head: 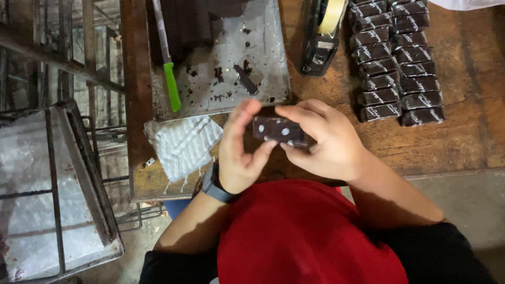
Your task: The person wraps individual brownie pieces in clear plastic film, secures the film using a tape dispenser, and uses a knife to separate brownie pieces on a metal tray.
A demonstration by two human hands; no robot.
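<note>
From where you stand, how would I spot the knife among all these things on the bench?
Start at the wooden table and find the metal tray at its far left, smeared with dark crumbs. Along the tray's left edge lies the knife, pointing away from the person. Its bright green handle sets it apart; everything near it is grey, brown or black.

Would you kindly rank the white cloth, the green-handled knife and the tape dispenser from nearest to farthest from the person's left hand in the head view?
1. White cloth, on the table edge just left of the left hand.
2. Green-handled knife, on the metal tray, up and to the left.
3. Tape dispenser, up and to the right, near the top.
</note>
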